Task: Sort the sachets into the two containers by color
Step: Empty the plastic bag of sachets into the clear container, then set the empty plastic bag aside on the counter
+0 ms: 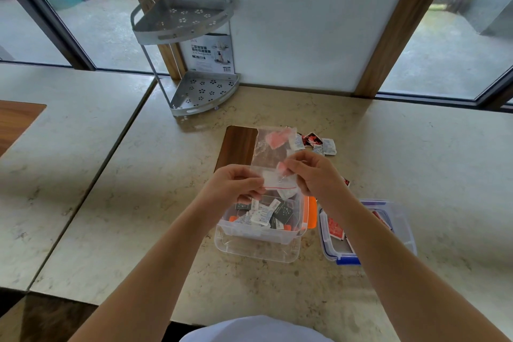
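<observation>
Both hands hold a clear zip bag (273, 153) up above the table, with pink sachets inside near its far end. My left hand (236, 183) pinches the bag's near left corner. My right hand (313, 172) pinches the near right edge at the red zip line. Directly below stands a clear container with orange clips (302, 219) holding white and black sachets. To its right sits a blue-clipped container (402, 219) with red sachets, partly hidden by my right forearm. Loose white and red sachets (319, 143) lie on the table beyond the bag.
A clear lid (258, 250) lies under the orange-clipped container. A two-tier metal corner rack (200, 91) stands at the back by the wall. A dark wooden inlay (236, 144) is set into the marble table (416, 161). One red sachet (346, 182) lies near my right wrist.
</observation>
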